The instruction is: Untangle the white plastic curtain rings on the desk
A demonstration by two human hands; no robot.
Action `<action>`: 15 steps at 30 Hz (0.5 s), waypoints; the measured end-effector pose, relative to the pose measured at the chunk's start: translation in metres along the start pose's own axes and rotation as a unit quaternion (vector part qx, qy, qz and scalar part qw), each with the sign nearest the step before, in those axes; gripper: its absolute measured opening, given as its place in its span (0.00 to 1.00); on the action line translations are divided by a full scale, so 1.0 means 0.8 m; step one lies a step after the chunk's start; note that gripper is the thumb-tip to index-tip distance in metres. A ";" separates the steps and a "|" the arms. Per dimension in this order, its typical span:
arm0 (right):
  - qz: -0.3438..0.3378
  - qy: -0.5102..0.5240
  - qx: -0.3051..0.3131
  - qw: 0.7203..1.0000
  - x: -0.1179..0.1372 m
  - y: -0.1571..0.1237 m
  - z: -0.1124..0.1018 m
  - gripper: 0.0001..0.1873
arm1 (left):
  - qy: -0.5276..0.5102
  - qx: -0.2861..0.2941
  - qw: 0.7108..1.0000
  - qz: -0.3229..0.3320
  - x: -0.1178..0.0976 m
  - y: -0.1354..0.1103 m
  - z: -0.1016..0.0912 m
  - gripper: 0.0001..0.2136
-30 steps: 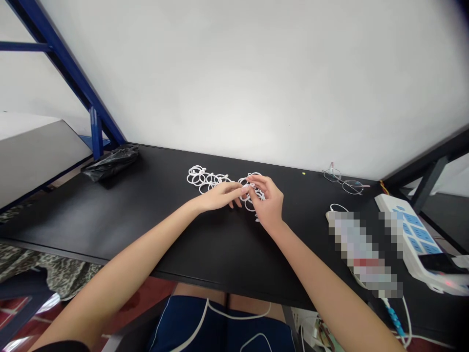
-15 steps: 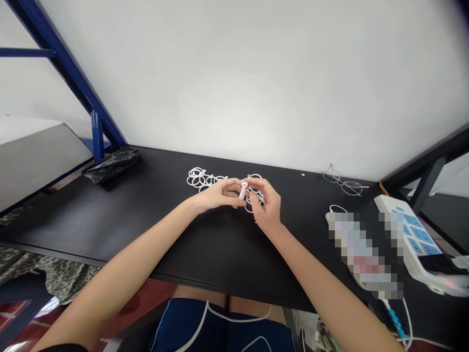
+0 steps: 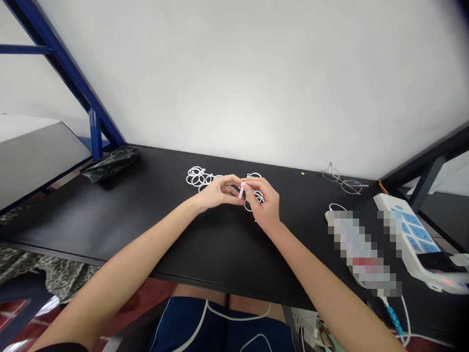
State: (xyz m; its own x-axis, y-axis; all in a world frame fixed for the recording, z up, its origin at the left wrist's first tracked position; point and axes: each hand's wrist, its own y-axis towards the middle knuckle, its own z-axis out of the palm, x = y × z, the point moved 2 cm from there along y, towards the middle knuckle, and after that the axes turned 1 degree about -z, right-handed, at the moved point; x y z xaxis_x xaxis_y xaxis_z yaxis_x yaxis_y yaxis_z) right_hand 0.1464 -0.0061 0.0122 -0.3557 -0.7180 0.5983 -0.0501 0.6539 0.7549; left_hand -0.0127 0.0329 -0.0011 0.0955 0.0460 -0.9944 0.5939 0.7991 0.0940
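A heap of several white plastic rings (image 3: 200, 177) lies on the black table (image 3: 154, 215) near the wall. Both hands meet just in front of the heap. My left hand (image 3: 216, 192) and my right hand (image 3: 266, 203) pinch one small white ring piece (image 3: 241, 190) between their fingertips, holding it a little above the table. More white rings (image 3: 256, 195) show behind my right hand's fingers, partly hidden by them.
A crumpled black bag (image 3: 110, 164) lies at the far left of the table. Spectacles (image 3: 344, 182) rest by the wall at the right. A white and blue power strip (image 3: 414, 234), a white cable (image 3: 337, 208) and a blurred-out item sit at the right edge. A blue metal frame (image 3: 73, 83) stands left.
The hands came together from resting on the rings and lifted one small white ring piece off the heap; both now pinch it.
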 end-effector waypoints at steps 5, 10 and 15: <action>0.014 0.001 -0.003 1.000 -0.003 -0.001 0.001 0.05 | 0.011 -0.021 1.000 -0.003 0.001 0.001 0.001 0.21; 0.014 -0.011 -0.011 1.000 -0.005 -0.001 0.001 0.05 | 0.024 -0.037 0.999 0.003 0.000 0.001 0.002 0.21; 0.013 -0.018 -0.015 1.000 -0.002 0.001 0.000 0.06 | 0.033 -0.042 0.999 0.000 -0.001 0.000 0.002 0.21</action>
State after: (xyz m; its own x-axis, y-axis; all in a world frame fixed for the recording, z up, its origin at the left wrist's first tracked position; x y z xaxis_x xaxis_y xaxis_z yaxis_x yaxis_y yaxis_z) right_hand 0.1474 -0.0044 0.0116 -0.3908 -0.6909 0.6083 -0.0118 0.6645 0.7472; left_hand -0.0112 0.0321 -0.0002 0.0408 0.0840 -0.9956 0.5245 0.8463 0.0929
